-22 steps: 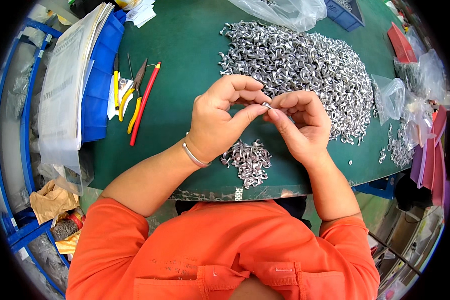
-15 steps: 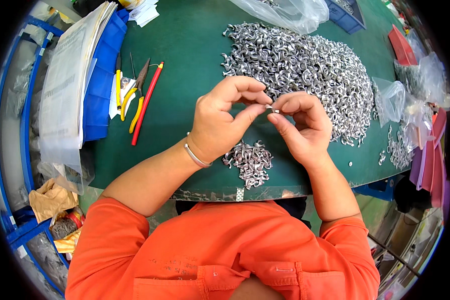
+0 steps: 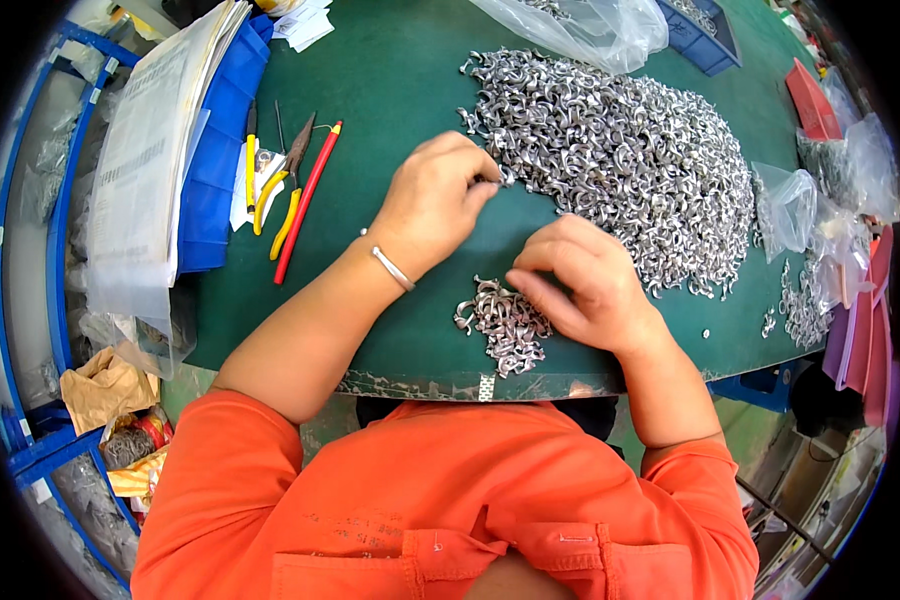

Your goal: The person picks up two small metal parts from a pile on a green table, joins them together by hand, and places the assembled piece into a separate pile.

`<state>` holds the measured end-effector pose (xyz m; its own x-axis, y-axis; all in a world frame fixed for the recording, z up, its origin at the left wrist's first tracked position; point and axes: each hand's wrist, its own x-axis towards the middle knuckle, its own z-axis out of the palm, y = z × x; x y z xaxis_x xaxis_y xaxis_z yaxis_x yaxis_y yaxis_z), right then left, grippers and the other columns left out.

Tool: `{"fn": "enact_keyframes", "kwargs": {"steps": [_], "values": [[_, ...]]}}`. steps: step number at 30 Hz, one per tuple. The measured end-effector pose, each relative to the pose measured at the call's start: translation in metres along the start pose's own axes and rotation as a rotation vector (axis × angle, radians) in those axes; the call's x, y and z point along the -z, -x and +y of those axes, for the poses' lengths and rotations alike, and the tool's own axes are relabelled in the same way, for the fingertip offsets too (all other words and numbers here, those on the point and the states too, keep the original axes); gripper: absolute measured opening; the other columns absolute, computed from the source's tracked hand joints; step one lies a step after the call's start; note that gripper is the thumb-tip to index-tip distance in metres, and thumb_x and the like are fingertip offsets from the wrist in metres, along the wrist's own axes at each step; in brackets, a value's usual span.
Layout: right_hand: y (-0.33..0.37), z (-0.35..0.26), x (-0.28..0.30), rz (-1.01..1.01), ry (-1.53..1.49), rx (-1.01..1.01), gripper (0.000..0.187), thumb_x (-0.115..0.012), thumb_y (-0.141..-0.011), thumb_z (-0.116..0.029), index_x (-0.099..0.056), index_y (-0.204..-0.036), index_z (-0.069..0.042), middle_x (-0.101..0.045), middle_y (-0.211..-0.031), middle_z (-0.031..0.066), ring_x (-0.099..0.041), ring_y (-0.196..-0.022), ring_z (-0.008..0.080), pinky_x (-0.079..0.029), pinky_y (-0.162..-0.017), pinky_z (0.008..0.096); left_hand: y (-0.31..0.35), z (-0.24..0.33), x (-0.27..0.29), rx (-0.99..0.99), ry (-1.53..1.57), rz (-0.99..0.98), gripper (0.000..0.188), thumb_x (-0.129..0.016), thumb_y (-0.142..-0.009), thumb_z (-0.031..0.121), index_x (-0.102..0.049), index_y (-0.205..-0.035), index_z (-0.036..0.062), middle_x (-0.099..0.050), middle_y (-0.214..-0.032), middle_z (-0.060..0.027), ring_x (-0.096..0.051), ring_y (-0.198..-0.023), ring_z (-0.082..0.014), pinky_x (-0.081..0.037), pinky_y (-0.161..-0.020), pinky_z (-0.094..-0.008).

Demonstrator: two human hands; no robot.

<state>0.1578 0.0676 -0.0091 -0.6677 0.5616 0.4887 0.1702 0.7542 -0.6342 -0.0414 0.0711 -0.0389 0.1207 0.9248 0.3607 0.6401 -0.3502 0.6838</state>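
A large heap of small curved silvery metal pieces (image 3: 610, 150) covers the table's far middle and right. At its left edge is my left hand (image 3: 435, 200), its thumb and fingers pinched on a curved metal piece (image 3: 507, 178) that shows only in part. My right hand (image 3: 590, 285) hovers by the upper right side of a small pile of the same shiny pieces (image 3: 510, 325), close to the table's near edge. Its fingers are curled toward the thumb, and whatever lies between their tips is hidden.
To the left on the green table (image 3: 370, 110) lie yellow-handled pliers (image 3: 288, 190), a red pen-like stick (image 3: 308, 205) and a blue bin with papers (image 3: 205, 170). Clear plastic bags (image 3: 785, 205), a red tray (image 3: 812, 100) and a blue crate (image 3: 700, 35) stand around the heap.
My hands were together over the table, fingertips meeting at a small metal piece. They have parted: the left up to the heap's edge, the right down toward the small pile.
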Motion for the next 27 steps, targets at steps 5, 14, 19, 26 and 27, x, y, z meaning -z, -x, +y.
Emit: {"fn": "enact_keyframes", "kwargs": {"steps": [5, 14, 19, 26, 27], "values": [[0.003, 0.002, 0.0, 0.146, 0.05, -0.268, 0.014, -0.068, -0.077, 0.004, -0.06, -0.087, -0.001, -0.061, -0.081, 0.0103, -0.062, -0.07, 0.0228, -0.05, -0.059, 0.0311, 0.003, 0.016, 0.003, 0.238, 0.294, -0.049, 0.017, -0.07, -0.077, -0.004, -0.066, -0.092, 0.0002, -0.067, -0.088, -0.0058, -0.065, -0.078, -0.0097, -0.052, -0.071, -0.0233], [0.006, 0.009, -0.013, 0.316, -0.174, -0.422, 0.019, -0.069, -0.079, 0.004, -0.059, -0.094, -0.001, -0.063, -0.088, 0.009, -0.066, -0.079, 0.0171, -0.055, -0.068, 0.0273, 0.008, 0.027, -0.002, 0.244, 0.504, -0.023, 0.026, -0.069, -0.079, -0.008, -0.061, -0.103, -0.0018, -0.067, -0.093, -0.0073, -0.065, -0.086, -0.0116, -0.054, -0.078, -0.0236], [0.01, 0.014, -0.014, 0.381, -0.209, -0.333, 0.02, -0.069, -0.079, 0.005, -0.059, -0.096, -0.001, -0.066, -0.09, 0.0086, -0.066, -0.078, 0.0142, -0.055, -0.068, 0.0256, 0.013, 0.033, -0.004, 0.132, 0.576, -0.015, 0.029, -0.07, -0.078, -0.009, -0.06, -0.104, -0.0028, -0.067, -0.094, -0.0088, -0.065, -0.087, -0.0134, -0.054, -0.079, -0.0249], [0.011, 0.01, -0.012, 0.428, -0.194, -0.273, 0.024, -0.069, -0.079, 0.006, -0.056, -0.098, -0.002, -0.067, -0.091, 0.0083, -0.066, -0.077, 0.0123, -0.054, -0.066, 0.0237, 0.007, 0.035, 0.008, 0.579, 1.16, -0.259, 0.017, -0.066, -0.086, 0.002, -0.061, -0.1, -0.0045, -0.068, -0.088, -0.0121, -0.068, -0.076, -0.0176, -0.056, -0.068, -0.0257], [0.011, 0.01, -0.013, 0.427, -0.193, -0.263, 0.025, -0.069, -0.079, 0.006, -0.055, -0.099, -0.002, -0.067, -0.091, 0.0085, -0.066, -0.077, 0.0122, -0.054, -0.066, 0.0234, 0.007, 0.034, 0.007, 0.567, 1.166, -0.253, 0.016, -0.067, -0.085, 0.001, -0.061, -0.1, -0.0045, -0.068, -0.088, -0.0122, -0.068, -0.076, -0.0177, -0.056, -0.068, -0.0258]]}}
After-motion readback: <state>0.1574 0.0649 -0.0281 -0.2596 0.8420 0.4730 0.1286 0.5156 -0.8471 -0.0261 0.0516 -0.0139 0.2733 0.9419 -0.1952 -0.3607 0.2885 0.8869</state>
